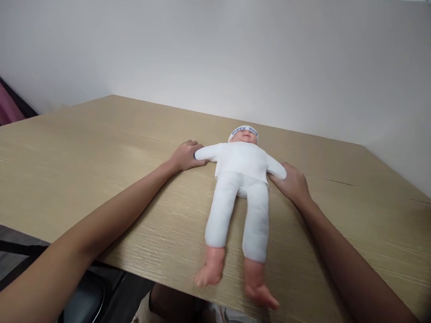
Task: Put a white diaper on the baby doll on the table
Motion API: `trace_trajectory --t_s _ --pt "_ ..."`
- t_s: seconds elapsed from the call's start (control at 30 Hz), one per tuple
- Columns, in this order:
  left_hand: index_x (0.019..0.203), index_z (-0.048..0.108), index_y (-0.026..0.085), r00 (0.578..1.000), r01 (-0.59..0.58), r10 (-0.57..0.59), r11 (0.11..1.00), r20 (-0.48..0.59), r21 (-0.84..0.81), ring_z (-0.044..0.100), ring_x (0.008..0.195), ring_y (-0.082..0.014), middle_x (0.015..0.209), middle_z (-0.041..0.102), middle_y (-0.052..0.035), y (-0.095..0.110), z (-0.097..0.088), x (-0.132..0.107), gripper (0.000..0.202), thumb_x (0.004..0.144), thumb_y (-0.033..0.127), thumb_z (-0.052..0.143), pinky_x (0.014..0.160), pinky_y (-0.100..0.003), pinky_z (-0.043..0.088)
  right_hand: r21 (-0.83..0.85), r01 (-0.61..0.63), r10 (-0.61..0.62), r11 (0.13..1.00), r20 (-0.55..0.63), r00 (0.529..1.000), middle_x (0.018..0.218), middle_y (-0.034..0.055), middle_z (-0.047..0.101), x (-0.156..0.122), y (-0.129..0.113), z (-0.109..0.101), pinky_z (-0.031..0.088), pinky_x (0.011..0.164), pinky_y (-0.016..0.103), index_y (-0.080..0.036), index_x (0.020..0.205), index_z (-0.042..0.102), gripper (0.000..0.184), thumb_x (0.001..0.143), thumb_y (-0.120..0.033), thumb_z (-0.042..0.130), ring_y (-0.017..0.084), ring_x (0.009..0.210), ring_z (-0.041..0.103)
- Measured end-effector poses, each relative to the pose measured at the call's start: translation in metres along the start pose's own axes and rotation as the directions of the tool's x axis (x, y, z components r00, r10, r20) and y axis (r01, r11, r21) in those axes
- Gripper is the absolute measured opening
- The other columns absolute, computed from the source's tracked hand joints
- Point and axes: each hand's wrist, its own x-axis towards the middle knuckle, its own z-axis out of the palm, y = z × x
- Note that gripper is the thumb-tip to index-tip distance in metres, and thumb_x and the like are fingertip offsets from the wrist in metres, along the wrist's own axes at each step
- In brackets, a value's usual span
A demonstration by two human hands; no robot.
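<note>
A baby doll (240, 179) in a white bodysuit and a white lettered headband lies on its back on the wooden table (84, 152), head away from me, bare feet at the near edge. My left hand (185, 155) is closed round the end of one sleeve, on my left. My right hand (292, 181) is closed round the end of the other sleeve. Both doll arms are spread outward. The doll's own hands are hidden inside my fingers.
A plain white wall (235, 58) runs behind the table. A dark chair (84, 300) and my knee (161, 305) show below the table's near edge. A pink strip (8, 110) is at the far left.
</note>
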Motion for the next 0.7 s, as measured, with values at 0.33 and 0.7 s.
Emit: trace_trajectory --t_s 0.33,0.7 --pt "0.152 0.065 0.02 0.996 0.088 -0.088 0.996 -0.015 0.0 0.066 0.121 -0.0377 0.132 0.077 -0.0166 -0.004 0.005 0.007 0.076 0.098 0.073 0.065 0.111 -0.049 0.044 -0.043 0.097 -0.102 0.994 -0.123 0.987 0.119 0.0194 0.074 0.027 0.012 0.014 0.049 0.099 0.049 -0.016 0.123 0.071 0.058 0.089 -0.063 0.072 0.037 0.109 0.064" --pt "0.151 0.059 0.024 0.899 0.099 -0.169 0.977 -0.404 -0.187 0.054 0.144 -0.0333 0.154 0.062 -0.0137 0.134 -0.058 -0.115 0.048 0.107 0.045 0.062 0.124 -0.056 0.043 0.752 0.12 0.218 0.648 -0.334 0.917 0.139 0.0115 0.07 -0.154 -0.157 -0.105 0.056 0.112 0.058 -0.031 0.139 0.068 0.035 0.112 -0.048 0.054 0.033 0.134 0.068"
